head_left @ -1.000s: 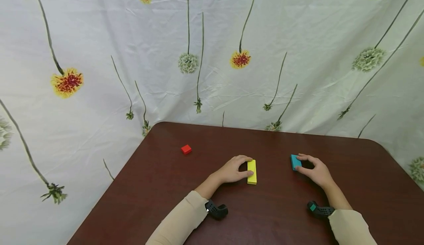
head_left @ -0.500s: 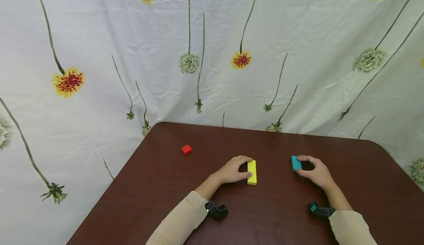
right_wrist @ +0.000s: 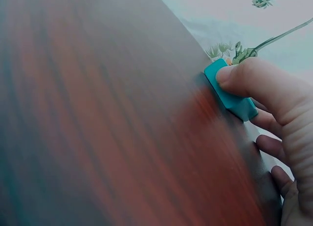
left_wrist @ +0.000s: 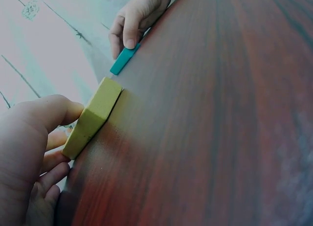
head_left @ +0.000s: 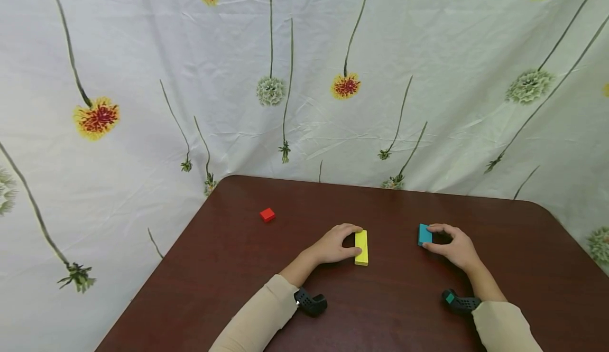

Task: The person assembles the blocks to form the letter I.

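Left hand point(head_left: 331, 246): thumb and finger curled in, pinching yellow block point(head_left: 361, 242) at their tips. Right hand point(head_left: 459, 248): likewise pinching blue block point(head_left: 424, 234). Both blocks seemingly flat on counter point(head_left: 390, 299). Red block point(head_left: 267, 214) beyond left hand, well apart. Light, matched pressure probably best; uneven pinch could twist either.

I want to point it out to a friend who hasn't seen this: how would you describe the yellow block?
Start with the dark reddish-brown table in front of the flowered white cloth. There, find the person's left hand, which holds the yellow block. Its longer shape and bright yellow colour set it apart from the red block and the blue block.
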`<action>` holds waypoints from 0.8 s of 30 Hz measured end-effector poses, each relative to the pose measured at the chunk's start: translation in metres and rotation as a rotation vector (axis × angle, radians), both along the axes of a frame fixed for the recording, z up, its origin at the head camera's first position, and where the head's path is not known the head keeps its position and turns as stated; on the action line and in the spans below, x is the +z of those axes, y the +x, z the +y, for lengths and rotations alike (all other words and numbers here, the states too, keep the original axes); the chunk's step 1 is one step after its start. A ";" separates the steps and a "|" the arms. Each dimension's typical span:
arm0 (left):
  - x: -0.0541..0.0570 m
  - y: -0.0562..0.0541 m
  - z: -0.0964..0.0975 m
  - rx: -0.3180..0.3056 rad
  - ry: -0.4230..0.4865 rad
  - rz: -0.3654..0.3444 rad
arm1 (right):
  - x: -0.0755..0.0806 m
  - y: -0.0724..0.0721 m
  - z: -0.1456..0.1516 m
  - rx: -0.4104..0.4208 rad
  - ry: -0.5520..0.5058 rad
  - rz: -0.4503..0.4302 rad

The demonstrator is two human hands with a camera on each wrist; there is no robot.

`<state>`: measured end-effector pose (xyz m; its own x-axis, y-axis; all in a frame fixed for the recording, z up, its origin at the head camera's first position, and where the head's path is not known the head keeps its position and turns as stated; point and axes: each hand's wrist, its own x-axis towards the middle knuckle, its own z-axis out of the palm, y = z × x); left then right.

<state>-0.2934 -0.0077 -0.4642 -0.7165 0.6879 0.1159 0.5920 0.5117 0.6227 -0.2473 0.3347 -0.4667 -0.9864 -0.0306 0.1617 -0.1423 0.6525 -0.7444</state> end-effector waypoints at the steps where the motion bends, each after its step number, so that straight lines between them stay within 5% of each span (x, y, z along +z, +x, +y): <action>1: 0.000 0.000 0.000 0.000 0.000 -0.001 | 0.000 0.000 0.000 -0.001 0.003 -0.001; 24: -0.001 -0.001 0.000 -0.003 -0.003 -0.007 | 0.005 0.006 -0.003 -0.017 -0.047 0.007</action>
